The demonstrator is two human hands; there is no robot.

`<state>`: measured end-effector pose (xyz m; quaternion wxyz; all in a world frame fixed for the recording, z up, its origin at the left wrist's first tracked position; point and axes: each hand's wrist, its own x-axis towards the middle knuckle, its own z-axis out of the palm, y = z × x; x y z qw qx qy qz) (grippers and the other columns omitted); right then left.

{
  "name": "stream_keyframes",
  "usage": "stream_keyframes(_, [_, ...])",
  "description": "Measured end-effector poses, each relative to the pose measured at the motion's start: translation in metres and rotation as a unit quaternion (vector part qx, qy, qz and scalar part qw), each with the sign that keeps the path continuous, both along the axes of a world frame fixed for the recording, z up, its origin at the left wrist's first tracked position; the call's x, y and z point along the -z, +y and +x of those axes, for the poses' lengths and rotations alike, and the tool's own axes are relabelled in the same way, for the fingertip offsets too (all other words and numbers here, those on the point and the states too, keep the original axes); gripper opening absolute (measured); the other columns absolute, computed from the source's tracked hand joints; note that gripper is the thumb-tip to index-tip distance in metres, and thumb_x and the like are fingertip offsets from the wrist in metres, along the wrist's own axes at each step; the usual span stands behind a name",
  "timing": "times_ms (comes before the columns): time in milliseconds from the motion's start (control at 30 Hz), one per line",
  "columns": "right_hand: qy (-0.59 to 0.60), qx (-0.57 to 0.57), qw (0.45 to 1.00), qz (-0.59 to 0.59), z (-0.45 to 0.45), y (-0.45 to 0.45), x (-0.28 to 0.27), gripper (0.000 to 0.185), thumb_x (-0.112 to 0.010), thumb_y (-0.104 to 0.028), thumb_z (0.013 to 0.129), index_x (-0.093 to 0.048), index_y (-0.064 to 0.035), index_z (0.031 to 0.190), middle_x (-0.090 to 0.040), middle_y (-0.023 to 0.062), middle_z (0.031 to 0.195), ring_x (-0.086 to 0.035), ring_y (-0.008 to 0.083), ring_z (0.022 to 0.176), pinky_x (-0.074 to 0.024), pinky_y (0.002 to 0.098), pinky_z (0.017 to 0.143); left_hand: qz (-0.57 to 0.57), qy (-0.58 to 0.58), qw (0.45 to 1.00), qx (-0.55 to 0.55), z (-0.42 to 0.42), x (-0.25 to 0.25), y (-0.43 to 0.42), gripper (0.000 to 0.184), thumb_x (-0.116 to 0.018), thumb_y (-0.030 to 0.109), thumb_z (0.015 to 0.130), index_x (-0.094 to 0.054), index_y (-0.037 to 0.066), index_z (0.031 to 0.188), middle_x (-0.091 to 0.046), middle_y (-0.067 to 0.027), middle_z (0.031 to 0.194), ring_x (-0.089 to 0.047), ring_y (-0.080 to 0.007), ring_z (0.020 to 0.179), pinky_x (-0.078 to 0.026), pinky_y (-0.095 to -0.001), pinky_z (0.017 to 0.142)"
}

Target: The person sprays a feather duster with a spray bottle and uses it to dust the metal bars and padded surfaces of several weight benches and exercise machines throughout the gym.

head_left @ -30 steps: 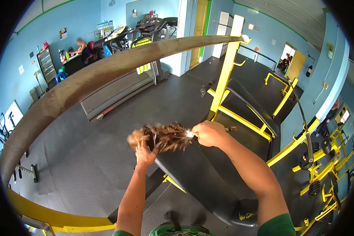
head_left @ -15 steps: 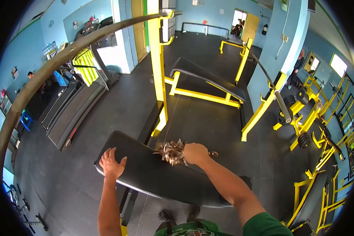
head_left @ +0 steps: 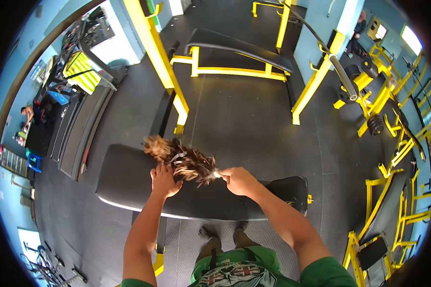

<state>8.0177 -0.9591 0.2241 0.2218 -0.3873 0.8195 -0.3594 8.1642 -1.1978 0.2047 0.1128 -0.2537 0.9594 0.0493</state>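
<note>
A brown feather duster (head_left: 192,165) lies across the far side of a black padded bench (head_left: 124,174), its feathers pointing left. My right hand (head_left: 243,182) is closed around the duster's handle, just right of the pale collar where the feathers begin. Palm down, my left hand (head_left: 164,182) rests on the pad, fingers stretched forward at the edge of the feathers. Whether its fingertips press on the feathers or only on the pad is hard to tell.
A yellow rack post (head_left: 165,67) rises beyond the bench. Past it is another black bench (head_left: 239,48), with a metal barbell (head_left: 342,76) to its right. Treadmills (head_left: 84,126) line the left, and yellow weight machines (head_left: 388,201) the right. A person (head_left: 28,114) is at far left.
The duster has moved left and its feathers now extend further along the pad. My left hand has shifted right, up to the feathers. The view has tilted down.
</note>
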Motion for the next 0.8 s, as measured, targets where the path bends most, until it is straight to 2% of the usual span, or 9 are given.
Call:
stream_keyframes(33, [0.045, -0.030, 0.994, 0.092, -0.009, 0.013, 0.001, 0.017, -0.058, -0.009, 0.075, -0.068, -0.0028, 0.087, -0.067, 0.0207, 0.087, -0.066, 0.0350, 0.081, -0.0532, 0.0462, 0.072, 0.015, -0.026, 1.000, -0.010, -0.004, 0.004, 0.007, 0.069, -0.069, 0.041, 0.073, -0.049, 0.010, 0.132, -0.041, -0.0167, 0.138, -0.032, -0.0313, 0.132, -0.019, -0.0499, 0.109])
stream_keyframes(67, [0.041, -0.022, 0.994, 0.094, -0.017, 0.029, 0.012, 0.017, -0.058, -0.009, 0.075, -0.068, -0.0028, 0.087, -0.067, 0.0207, 0.087, -0.066, 0.0350, 0.081, -0.0532, 0.0462, 0.072, 0.017, -0.029, 0.999, -0.002, -0.006, 0.011, 0.014, 0.069, -0.069, 0.041, 0.073, -0.049, 0.010, 0.132, -0.041, -0.0167, 0.138, -0.032, -0.0313, 0.132, -0.019, -0.0499, 0.109])
stream_keyframes(133, [0.172, 0.008, 0.960, 0.222, -0.028, 0.057, 0.025, 0.016, -0.059, -0.010, 0.075, -0.068, -0.0027, 0.086, -0.067, 0.0209, 0.087, -0.066, 0.0355, 0.080, -0.0532, 0.0469, 0.071, 0.013, -0.023, 0.999, 0.027, -0.008, 0.030, 0.029, 0.070, -0.070, 0.041, 0.073, -0.049, 0.009, 0.132, -0.041, -0.0169, 0.138, -0.032, -0.0314, 0.132, -0.018, -0.0500, 0.109])
stream_keyframes(167, [0.143, 0.020, 0.944, 0.296, -0.038, 0.067, 0.030, 0.016, -0.058, -0.010, 0.075, -0.068, -0.0026, 0.085, -0.067, 0.0219, 0.088, -0.066, 0.0359, 0.085, -0.0536, 0.0460, 0.072, 0.013, -0.037, 0.998, 0.041, -0.010, 0.039, 0.036, 0.070, -0.070, 0.041, 0.073, -0.049, 0.009, 0.132, -0.041, -0.0168, 0.138, -0.032, -0.0315, 0.132, -0.018, -0.0501, 0.109])
stream_keyframes(433, [-0.037, 0.016, 0.977, 0.211, -0.071, 0.111, 0.071, 0.020, -0.058, -0.012, 0.076, -0.070, -0.0041, 0.090, -0.069, 0.0184, 0.092, -0.067, 0.0350, 0.086, -0.0540, 0.0431, 0.076, 0.045, -0.090, 0.986, 0.133, -0.043, 0.090, 0.099, 0.068, -0.068, 0.043, 0.074, -0.049, 0.010, 0.130, -0.043, -0.0153, 0.135, -0.034, -0.0311, 0.129, -0.022, -0.0493, 0.105])
stream_keyframes(500, [0.101, 0.030, 0.927, 0.359, -0.084, 0.119, 0.074, 0.021, -0.056, -0.010, 0.076, -0.070, -0.0035, 0.091, -0.069, 0.0184, 0.095, -0.067, 0.0355, 0.087, -0.0537, 0.0426, 0.077, 0.057, -0.108, 0.983, 0.136, -0.051, 0.102, 0.112, 0.068, -0.069, 0.043, 0.074, -0.049, 0.010, 0.130, -0.042, -0.0160, 0.136, -0.034, -0.0316, 0.130, -0.021, -0.0496, 0.106])
stream_keyframes(600, [0.106, 0.012, 0.928, 0.358, -0.105, 0.118, 0.071, 0.021, -0.056, -0.010, 0.077, -0.070, -0.0030, 0.091, -0.068, 0.0195, 0.098, -0.066, 0.0366, 0.090, -0.0533, 0.0429, 0.079, 0.066, -0.130, 0.979, 0.144, -0.064, 0.117, 0.129, 0.069, -0.069, 0.043, 0.074, -0.049, 0.010, 0.131, -0.041, -0.0168, 0.138, -0.034, -0.0319, 0.130, -0.020, -0.0499, 0.107])
stream_keyframes(733, [-0.010, 0.011, 0.928, 0.373, -0.136, 0.121, 0.075, 0.022, -0.057, -0.010, 0.076, -0.071, -0.0032, 0.091, -0.069, 0.0184, 0.095, -0.066, 0.0360, 0.093, -0.0530, 0.0447, 0.078, 0.082, -0.141, 0.974, 0.158, -0.082, 0.129, 0.149, 0.071, -0.069, 0.043, 0.074, -0.047, 0.010, 0.133, -0.040, -0.0171, 0.139, -0.033, -0.0316, 0.131, -0.019, -0.0502, 0.108])
stream_keyframes(800, [0.023, 0.028, 0.904, 0.425, -0.155, 0.123, 0.092, 0.022, -0.057, -0.009, 0.075, -0.071, -0.0043, 0.091, -0.070, 0.0175, 0.094, -0.067, 0.0356, 0.092, -0.0530, 0.0458, 0.077, 0.096, -0.137, 0.973, 0.158, -0.087, 0.134, 0.158, 0.071, -0.068, 0.043, 0.075, -0.047, 0.010, 0.133, -0.040, -0.0171, 0.139, -0.032, -0.0317, 0.132, -0.019, -0.0504, 0.108])
